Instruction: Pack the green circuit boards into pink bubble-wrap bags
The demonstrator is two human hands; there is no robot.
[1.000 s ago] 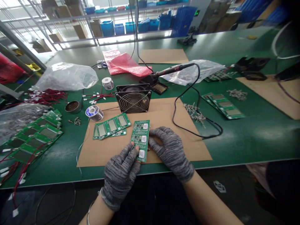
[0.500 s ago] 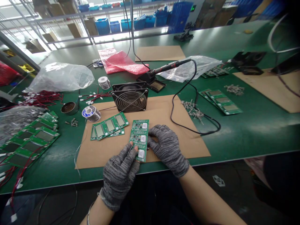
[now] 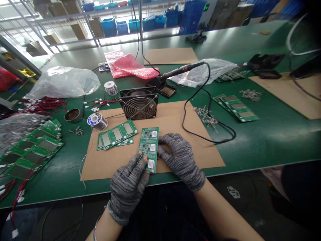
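A green circuit board [image 3: 149,144] with three white labels stands out over the brown cardboard sheet [image 3: 200,150], chip side up. My left hand [image 3: 127,187], in a grey knit glove with bare fingertips, grips its near left part, index and middle fingertips on the face. My right hand [image 3: 179,157], gloved alike, is curled at the board's right edge. Its fingertips are partly hidden there, and what they pinch, if anything, is too small to name. Left of this board lie other boards with display windows [image 3: 117,134], stacked on the cardboard.
A fan [image 3: 139,105] stands behind the boards, with a solder spool [image 3: 97,121] to its left. The soldering iron [image 3: 185,68] rests in its stand; its black cable [image 3: 184,122] loops down at right. Small metal parts [image 3: 207,117] and more boards [image 3: 238,107] lie at right.
Almost nothing differs. My right wrist has shifted slightly to the right, while its fingers stay at the board's edge; the left hand keeps its grip.
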